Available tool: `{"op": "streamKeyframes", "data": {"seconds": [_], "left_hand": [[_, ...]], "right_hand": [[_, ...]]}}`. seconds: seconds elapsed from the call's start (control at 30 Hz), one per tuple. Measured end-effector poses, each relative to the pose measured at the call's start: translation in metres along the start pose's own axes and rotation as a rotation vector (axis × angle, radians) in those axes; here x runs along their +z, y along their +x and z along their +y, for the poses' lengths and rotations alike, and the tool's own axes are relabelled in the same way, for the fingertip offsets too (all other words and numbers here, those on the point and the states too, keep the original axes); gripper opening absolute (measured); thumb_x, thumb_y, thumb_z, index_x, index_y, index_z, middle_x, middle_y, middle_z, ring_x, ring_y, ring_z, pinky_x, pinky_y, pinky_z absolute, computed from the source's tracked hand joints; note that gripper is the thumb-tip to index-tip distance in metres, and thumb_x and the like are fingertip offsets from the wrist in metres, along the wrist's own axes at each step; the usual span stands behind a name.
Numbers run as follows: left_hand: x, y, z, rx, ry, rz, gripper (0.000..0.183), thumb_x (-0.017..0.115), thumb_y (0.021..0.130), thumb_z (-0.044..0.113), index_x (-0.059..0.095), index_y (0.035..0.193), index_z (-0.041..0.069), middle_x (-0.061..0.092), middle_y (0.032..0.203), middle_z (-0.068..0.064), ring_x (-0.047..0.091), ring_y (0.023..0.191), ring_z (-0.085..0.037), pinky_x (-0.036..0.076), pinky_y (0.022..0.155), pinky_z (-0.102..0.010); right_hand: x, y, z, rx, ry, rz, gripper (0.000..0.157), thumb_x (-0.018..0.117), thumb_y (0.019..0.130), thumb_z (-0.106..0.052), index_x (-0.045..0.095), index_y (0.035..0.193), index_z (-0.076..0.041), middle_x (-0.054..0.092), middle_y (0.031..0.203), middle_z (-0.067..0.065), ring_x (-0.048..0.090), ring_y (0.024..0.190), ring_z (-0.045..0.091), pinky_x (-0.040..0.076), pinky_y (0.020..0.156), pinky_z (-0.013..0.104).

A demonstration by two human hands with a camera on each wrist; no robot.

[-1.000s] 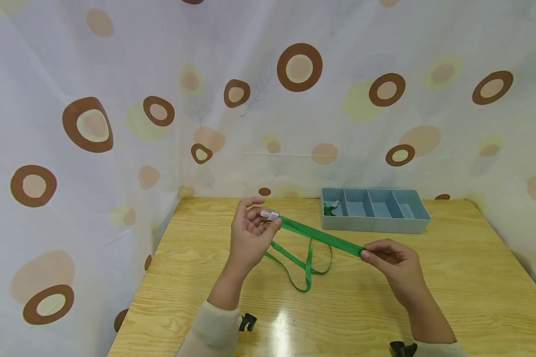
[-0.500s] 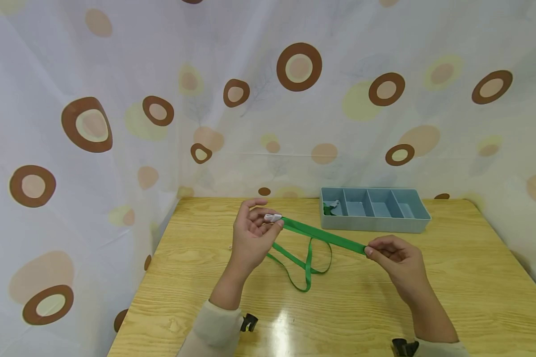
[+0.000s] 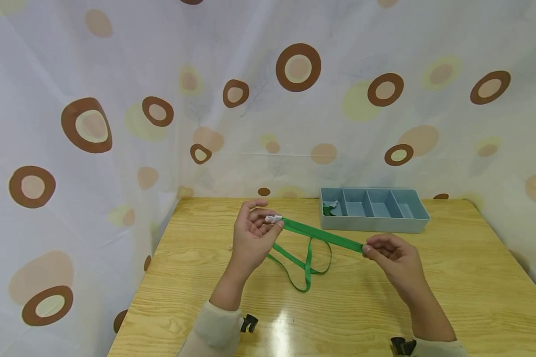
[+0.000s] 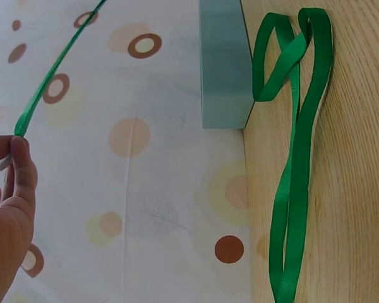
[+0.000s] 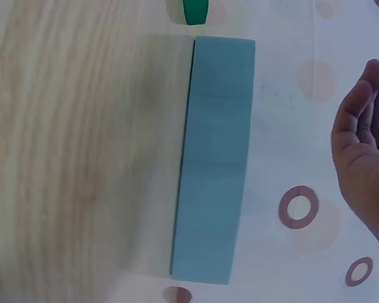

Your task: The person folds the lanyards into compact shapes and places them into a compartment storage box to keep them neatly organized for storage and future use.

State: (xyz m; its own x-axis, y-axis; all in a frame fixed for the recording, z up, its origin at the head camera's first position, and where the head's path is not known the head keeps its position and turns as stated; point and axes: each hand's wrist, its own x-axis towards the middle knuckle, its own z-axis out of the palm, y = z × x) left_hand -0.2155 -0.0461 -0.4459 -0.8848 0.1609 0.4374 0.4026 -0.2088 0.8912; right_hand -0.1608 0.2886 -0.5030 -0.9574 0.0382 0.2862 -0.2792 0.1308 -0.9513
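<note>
Stretched taut between the two hands is a green lanyard [image 3: 321,234] with a white plastic clip [image 3: 273,218] at its left end. The left hand [image 3: 252,235] pinches that end between thumb and forefinger, its other fingers loosely bent. Lower on the right, the right hand [image 3: 397,263] pinches the opposite end by thumb and fingertips. The strap slopes down from left to right, held up above the table. A second green lanyard [image 4: 303,145] lies in loose loops on the wood below, partly hidden behind the left hand in the head view.
A blue-grey tray [image 3: 375,224] with several compartments stands at the back right of the wooden table [image 3: 339,312]. Its leftmost compartment holds a green and white piece [image 3: 329,208]. A patterned curtain [image 3: 250,119] hangs behind and along the sides.
Both hands shift slightly to the right with the lanyard, then stay almost still. The right hand rises a little. Tray and loose lanyard stay put.
</note>
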Motion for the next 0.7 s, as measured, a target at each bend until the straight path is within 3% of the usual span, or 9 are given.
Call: {"op": "streamKeyframes", "data": {"seconds": [0.2, 0.4, 0.57, 0.7], "left_hand": [[0.003, -0.001, -0.001, -0.034, 0.012, -0.014, 0.049, 0.071, 0.094, -0.01, 0.05, 0.136, 0.006, 0.066, 0.116, -0.023, 0.07, 0.103, -0.017, 0.062, 0.089, -0.025], [0.007, -0.004, -0.003, -0.051, 0.042, -0.041, 0.048, 0.072, 0.094, -0.01, 0.051, 0.135, 0.005, 0.066, 0.115, -0.023, 0.07, 0.101, -0.015, 0.062, 0.088, -0.023], [0.01, -0.005, -0.006, -0.059, 0.089, -0.067, 0.049, 0.073, 0.093, -0.008, 0.051, 0.135, 0.005, 0.067, 0.115, -0.024, 0.07, 0.1, -0.015, 0.062, 0.088, -0.027], [0.013, -0.006, -0.008, -0.083, 0.116, -0.094, 0.049, 0.074, 0.094, -0.006, 0.053, 0.136, 0.006, 0.068, 0.115, -0.023, 0.071, 0.099, -0.017, 0.063, 0.089, -0.032]], "right_hand": [[0.004, 0.002, -0.009, 0.037, -0.254, 0.039, 0.016, 0.075, 0.1, -0.009, 0.071, 0.111, 0.001, 0.071, 0.094, -0.006, 0.07, 0.083, 0.006, 0.06, 0.074, 0.019], [0.01, 0.002, -0.02, 0.071, -0.371, 0.05, 0.01, 0.078, 0.098, -0.01, 0.071, 0.1, -0.002, 0.068, 0.088, -0.002, 0.062, 0.074, 0.009, 0.054, 0.063, 0.024], [0.015, 0.006, -0.027, 0.088, -0.412, 0.019, 0.011, 0.078, 0.097, -0.011, 0.07, 0.095, -0.003, 0.067, 0.086, 0.002, 0.06, 0.073, 0.011, 0.052, 0.061, 0.026], [0.021, 0.011, -0.031, 0.108, -0.337, -0.021, 0.013, 0.076, 0.095, -0.004, 0.065, 0.089, 0.001, 0.069, 0.083, 0.003, 0.063, 0.071, 0.012, 0.052, 0.061, 0.027]]}}
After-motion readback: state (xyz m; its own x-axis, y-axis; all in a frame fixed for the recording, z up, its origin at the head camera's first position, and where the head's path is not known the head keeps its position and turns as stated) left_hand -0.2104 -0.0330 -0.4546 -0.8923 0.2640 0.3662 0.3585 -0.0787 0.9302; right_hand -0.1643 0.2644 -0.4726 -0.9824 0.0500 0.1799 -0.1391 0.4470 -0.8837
